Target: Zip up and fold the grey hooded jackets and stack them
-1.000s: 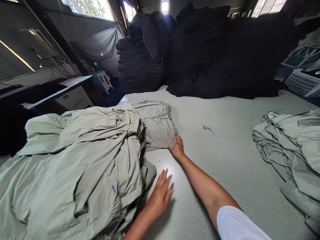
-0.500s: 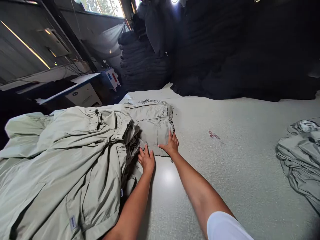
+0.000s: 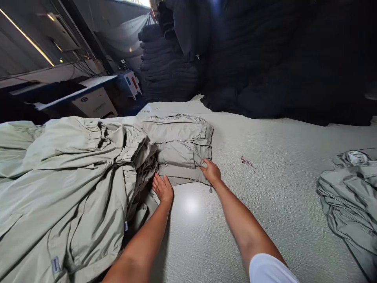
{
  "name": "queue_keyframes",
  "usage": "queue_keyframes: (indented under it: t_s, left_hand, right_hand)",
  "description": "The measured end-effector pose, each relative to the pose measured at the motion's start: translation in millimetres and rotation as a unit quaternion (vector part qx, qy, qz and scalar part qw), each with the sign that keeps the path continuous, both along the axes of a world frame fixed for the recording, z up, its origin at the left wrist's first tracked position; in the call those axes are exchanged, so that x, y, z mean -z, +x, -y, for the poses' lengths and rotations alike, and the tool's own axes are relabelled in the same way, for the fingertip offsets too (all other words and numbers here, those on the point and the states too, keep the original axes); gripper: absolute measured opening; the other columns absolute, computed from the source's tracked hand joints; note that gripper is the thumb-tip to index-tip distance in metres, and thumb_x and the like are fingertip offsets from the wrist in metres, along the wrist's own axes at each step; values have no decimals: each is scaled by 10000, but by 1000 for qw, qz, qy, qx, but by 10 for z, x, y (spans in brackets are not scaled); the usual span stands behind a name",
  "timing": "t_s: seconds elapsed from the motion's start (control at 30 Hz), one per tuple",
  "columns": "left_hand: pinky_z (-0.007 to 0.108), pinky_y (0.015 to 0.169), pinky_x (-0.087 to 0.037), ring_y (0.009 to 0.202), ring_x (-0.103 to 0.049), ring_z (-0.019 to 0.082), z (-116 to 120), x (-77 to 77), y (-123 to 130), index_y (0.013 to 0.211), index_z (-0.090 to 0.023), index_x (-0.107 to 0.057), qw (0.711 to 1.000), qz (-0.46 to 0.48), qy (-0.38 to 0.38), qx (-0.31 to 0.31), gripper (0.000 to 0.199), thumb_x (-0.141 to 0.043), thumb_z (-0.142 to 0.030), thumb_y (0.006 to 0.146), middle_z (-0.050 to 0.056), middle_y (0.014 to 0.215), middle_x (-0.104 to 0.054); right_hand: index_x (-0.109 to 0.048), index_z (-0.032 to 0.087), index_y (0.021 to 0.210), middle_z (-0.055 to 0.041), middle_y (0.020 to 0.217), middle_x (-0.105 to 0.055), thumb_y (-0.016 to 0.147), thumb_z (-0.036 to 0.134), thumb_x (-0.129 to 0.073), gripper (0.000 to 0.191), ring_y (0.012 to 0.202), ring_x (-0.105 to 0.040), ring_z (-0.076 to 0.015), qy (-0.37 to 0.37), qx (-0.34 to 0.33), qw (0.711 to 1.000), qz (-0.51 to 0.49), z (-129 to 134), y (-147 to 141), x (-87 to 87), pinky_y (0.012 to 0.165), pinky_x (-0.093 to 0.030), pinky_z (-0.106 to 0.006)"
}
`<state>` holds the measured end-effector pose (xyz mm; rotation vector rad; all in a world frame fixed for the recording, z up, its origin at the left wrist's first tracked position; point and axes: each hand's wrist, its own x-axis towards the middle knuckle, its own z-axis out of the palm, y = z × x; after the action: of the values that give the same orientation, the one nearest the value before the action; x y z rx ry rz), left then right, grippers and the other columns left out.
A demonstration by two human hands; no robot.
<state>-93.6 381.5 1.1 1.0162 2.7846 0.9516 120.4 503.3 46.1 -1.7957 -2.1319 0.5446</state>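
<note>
On the counter (image 3: 282,196), a garment (image 3: 176,131) is pinched by the right hand (image 3: 211,173). The left hand (image 3: 163,189) (fingers extended) is placed beside the pile (image 3: 85,184).

Daylight shows in a window (image 3: 140,2) at the top edge, above a pale sheet (image 3: 134,39) hung behind dark piles of cloth (image 3: 259,63) that bank the far side of a light-coloured table (image 3: 282,196). A round glare (image 3: 192,204) shines on its top. At left, a bright streak (image 3: 26,36) slants across a grey wall (image 3: 14,45), near a dark post (image 3: 87,35) and a blue-edged bench (image 3: 98,81).
</note>
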Motion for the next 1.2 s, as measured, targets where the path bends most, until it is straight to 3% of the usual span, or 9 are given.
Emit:
queue_keyframes:
  t_s: [0.3,0.43,0.5,0.6,0.7,0.83,0.97,1.1,1.2]
  left_hand:
    - [614,1202,-379,1447,-480,420,60,-26,-17,1650,-107,-366,1000,9,22,5,650,-416,-421,1082,264,1575,-505]
    - [589,1207,-379,1445,-474,412,124,2,-6,1570,-169,-515,998,14,58,27,597,-542,-432,1035,235,1551,-504]
    - [582,1228,-357,1478,-441,409,155,39,-18,1536,-159,-545,995,25,81,49,562,-542,-403,1030,238,1567,-478]
    - [551,1256,-334,1525,-398,388,191,91,-69,1583,-101,-446,993,38,88,74,606,-499,-367,1040,272,1590,-438]
    - [515,1250,-360,1541,-400,367,241,120,-124,1606,-47,-368,993,45,62,86,652,-477,-361,1045,308,1601,-420]
    - [542,1264,-335,1572,-374,359,441,149,-60,1593,-100,-415,992,42,13,122,654,-534,-382,1015,280,1644,-412]
    - [594,1307,-229,1614,-300,367,910,182,234,1534,-147,-535,978,26,-28,203,607,-600,-369,973,220,1668,-442]
    - [654,1313,-153,1644,-224,357,1545,212,574,1574,-184,-523,927,-92,-86,354,566,-494,-370,1041,167,1726,-363]
    - [663,1309,-174,1640,-245,343,1969,226,732,1605,-210,-492,897,-153,-102,401,554,-417,-366,1078,135,1738,-342]
  right_hand:
    - [-669,252,1418,-124,1271,-685,982,445,-631,479,1049,-665,-266,73,145,985,61,578,2064,296,874,-509,-358]
    - [-616,271,1490,-186,1447,-585,991,411,-594,518,1293,-545,-358,87,253,951,153,796,2547,212,1058,-442,-536]
    - [-548,242,1550,-197,1621,-445,993,343,-556,566,1464,-394,-390,131,269,937,178,939,2562,193,1174,-322,-628]
    - [-468,207,1605,-171,1712,-342,1022,287,-438,590,1579,-244,-345,195,197,945,176,1224,2373,316,1263,-202,-616]
    - [-492,188,1590,-180,1674,-409,1072,345,-325,567,1590,-252,-316,190,133,960,159,1502,2134,545,1279,-208,-577]
    - [-515,146,1573,-218,1644,-438,1080,433,-322,602,1581,-270,-335,175,139,964,142,1657,2028,752,1277,-211,-591]
    - [-607,139,1489,-220,1597,-488,1045,504,-426,603,1524,-353,-345,216,125,964,97,1627,2093,793,1260,-256,-590]
    - [-770,174,1237,-203,1431,-616,1000,446,-510,444,1352,-510,-334,228,144,962,38,1582,2120,705,1186,-381,-542]
    - [-815,166,1069,-198,1269,-675,990,353,-497,376,1206,-579,-311,194,175,964,37,1604,2077,599,1101,-460,-473]
